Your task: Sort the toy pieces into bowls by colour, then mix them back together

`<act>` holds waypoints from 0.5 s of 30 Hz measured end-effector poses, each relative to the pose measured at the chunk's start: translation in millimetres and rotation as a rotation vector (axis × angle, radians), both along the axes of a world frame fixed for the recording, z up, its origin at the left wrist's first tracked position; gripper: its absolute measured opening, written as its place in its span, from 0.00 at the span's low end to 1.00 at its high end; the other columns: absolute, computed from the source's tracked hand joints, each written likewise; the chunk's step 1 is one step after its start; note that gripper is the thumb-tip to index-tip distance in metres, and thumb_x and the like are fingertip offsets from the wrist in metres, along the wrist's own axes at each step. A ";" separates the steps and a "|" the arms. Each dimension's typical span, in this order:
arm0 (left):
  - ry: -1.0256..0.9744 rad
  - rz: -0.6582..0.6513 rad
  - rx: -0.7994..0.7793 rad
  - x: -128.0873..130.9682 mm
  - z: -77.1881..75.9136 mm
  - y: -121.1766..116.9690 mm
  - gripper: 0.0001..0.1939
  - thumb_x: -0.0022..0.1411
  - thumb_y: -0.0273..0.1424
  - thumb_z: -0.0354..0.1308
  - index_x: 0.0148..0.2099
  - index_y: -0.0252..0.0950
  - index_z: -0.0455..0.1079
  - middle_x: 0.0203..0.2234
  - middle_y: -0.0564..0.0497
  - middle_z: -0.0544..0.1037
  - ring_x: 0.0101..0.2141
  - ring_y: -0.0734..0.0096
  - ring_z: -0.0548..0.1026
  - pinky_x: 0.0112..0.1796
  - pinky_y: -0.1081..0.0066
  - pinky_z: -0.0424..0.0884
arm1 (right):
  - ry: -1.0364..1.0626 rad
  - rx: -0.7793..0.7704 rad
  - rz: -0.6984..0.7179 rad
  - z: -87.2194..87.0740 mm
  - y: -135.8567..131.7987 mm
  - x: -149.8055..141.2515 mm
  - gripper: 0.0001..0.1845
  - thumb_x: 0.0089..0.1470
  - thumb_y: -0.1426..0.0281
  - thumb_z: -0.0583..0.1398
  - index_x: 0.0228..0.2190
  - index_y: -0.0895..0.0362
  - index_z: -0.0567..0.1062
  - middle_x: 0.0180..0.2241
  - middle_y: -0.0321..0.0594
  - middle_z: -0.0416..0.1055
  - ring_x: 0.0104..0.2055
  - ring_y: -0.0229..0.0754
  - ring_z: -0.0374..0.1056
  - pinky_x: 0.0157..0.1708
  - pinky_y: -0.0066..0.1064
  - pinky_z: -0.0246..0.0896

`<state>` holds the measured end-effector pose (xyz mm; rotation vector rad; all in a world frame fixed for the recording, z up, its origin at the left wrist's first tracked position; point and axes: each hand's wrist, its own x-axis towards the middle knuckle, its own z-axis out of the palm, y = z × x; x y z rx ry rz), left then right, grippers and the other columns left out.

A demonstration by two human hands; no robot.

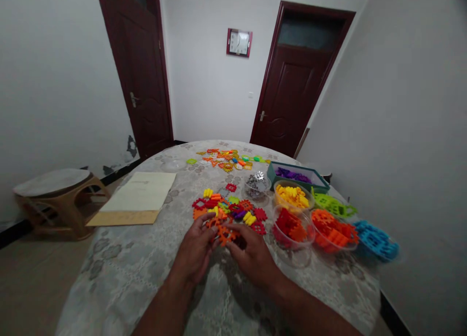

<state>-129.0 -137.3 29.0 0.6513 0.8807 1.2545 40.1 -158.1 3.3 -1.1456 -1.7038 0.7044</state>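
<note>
Between my two hands, just above the near side of the table, are orange plastic building pieces (225,235) with notched edges. My left hand (195,246) grips them from the left, its thumb and fingers closed on the edge. From the right, my right hand (251,251) pinches the same pieces between thumb and fingers. Whether they are joined to each other I cannot tell. Right behind my fingers lies a loose pile of red, orange, yellow, green and purple building pieces (246,205), which my hands partly hide.
Clear bowls on the right hold yellow pieces (292,196), red pieces (288,224), orange pieces (333,231) and blue pieces (377,241). Behind them stand a green box (310,173) with purple pieces and a bowl of grey pieces (257,183). A paper pad (140,192) lies left. More pieces (228,160) lie farther back.
</note>
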 end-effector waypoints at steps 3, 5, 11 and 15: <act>-0.027 0.033 0.008 0.5 0.2 1.5 0.26 0.55 0.24 0.71 0.55 0.38 0.71 0.41 0.48 0.81 0.38 0.68 0.82 0.40 0.70 0.81 | 0.123 -0.087 -0.029 1.3 1.3 4.2 0.20 0.61 0.67 0.65 0.55 0.52 0.78 0.46 0.42 0.80 0.43 0.45 0.76 0.45 0.36 0.73; -0.041 0.054 0.008 0.9 1.3 2.6 0.24 0.56 0.22 0.71 0.53 0.37 0.70 0.42 0.47 0.81 0.41 0.67 0.83 0.43 0.67 0.82 | 0.182 -0.126 -0.054 0.8 1.5 5.6 0.21 0.61 0.64 0.65 0.55 0.53 0.77 0.41 0.41 0.79 0.38 0.43 0.75 0.40 0.34 0.72; -0.044 0.067 -0.021 0.2 6.6 2.7 0.24 0.55 0.20 0.70 0.53 0.37 0.71 0.42 0.45 0.81 0.42 0.64 0.84 0.42 0.66 0.83 | 0.274 -0.163 -0.052 2.6 0.8 3.2 0.22 0.61 0.64 0.64 0.56 0.53 0.76 0.34 0.36 0.76 0.33 0.41 0.72 0.34 0.32 0.71; -0.006 0.043 -0.021 -1.5 7.8 4.4 0.23 0.56 0.21 0.69 0.54 0.36 0.73 0.40 0.46 0.82 0.39 0.66 0.84 0.41 0.69 0.84 | 0.293 -0.149 -0.015 3.7 0.5 -0.3 0.22 0.61 0.67 0.63 0.56 0.53 0.76 0.33 0.36 0.76 0.33 0.41 0.73 0.35 0.32 0.72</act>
